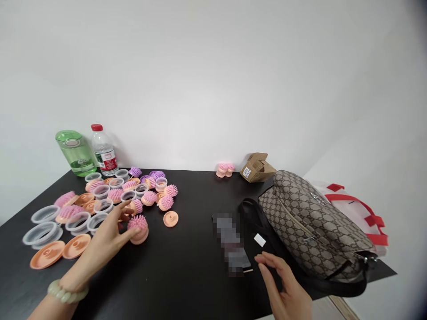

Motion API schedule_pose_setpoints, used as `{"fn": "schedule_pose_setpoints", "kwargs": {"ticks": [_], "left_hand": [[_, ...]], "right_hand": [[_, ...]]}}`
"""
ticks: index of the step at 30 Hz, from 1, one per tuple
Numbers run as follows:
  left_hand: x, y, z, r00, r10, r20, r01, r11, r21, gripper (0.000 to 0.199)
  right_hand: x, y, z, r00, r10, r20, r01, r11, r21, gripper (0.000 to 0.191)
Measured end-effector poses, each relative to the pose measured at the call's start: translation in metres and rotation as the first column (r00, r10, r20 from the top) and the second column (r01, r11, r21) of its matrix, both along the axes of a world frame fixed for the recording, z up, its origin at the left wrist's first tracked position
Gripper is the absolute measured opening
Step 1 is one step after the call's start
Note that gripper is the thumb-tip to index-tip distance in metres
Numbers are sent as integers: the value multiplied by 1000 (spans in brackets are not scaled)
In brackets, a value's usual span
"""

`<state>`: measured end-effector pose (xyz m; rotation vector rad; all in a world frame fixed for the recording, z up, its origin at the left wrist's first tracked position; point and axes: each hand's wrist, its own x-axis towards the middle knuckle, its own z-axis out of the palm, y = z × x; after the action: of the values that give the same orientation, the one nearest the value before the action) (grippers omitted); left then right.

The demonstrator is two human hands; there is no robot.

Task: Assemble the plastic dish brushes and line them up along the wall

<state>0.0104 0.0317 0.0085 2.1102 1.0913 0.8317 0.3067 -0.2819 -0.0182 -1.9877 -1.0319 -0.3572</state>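
Observation:
My left hand (111, 231), with a pale bead bracelet (66, 293) at the wrist, reaches over the left side of the black table (180, 266). Its thumb and fingers are apart around a pink-bristled brush (138, 229) with a peach base; the thumb overlaps the brush's edge. Around it lie several more pink brushes (166, 202), clear plastic rings (78, 222) and peach discs (76, 246). My right hand (282, 282) is at the lower right, near a small white card (259, 240), thumb and index fingertips close together. Whether anything is between them cannot be made out.
A green bottle (76, 153) and a red-capped water bottle (105, 153) stand back left. Two pink brushes (225, 170) and an open cardboard box (256, 169) are by the wall. A patterned bag (310, 218), a red-handled bag (353, 211) and a blurred flat item (230, 242) lie right.

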Motion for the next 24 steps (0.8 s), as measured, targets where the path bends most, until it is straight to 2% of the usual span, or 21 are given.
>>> {"fn": "schedule_pose_setpoints", "kwargs": {"ticks": [3,6,9,11,13,15,18,21,24], "left_hand": [[0,-1,6,996,47,81,-47,999,6,62],[1,-3,9,985,73,158,-76,997,13,53],[3,-6,11,965,109,240,-115,993,13,45],[3,-8,12,945,144,295,-150,989,-3,43],[2,-8,12,920,186,346,-187,982,-31,42],[0,-7,10,888,230,398,-220,973,-70,43],[-2,-4,9,832,281,478,-230,959,-164,45],[-4,-5,10,789,300,537,-213,952,-219,46],[-5,-7,12,799,285,530,-230,958,-168,42]], "right_hand": [[-10,-6,22,998,36,51,-38,999,29,18],[-23,-4,52,999,33,-21,-29,988,153,17],[-36,10,79,992,96,-80,-73,963,259,16],[-41,29,92,980,194,-37,-181,959,216,16],[-47,55,99,943,331,31,-332,937,112,19],[-56,86,101,881,470,56,-470,882,0,25],[-80,135,93,795,607,-7,-601,786,-143,32],[-111,174,74,725,683,-91,-678,684,-270,46],[-140,200,49,701,706,-99,-699,654,-290,71]]}}
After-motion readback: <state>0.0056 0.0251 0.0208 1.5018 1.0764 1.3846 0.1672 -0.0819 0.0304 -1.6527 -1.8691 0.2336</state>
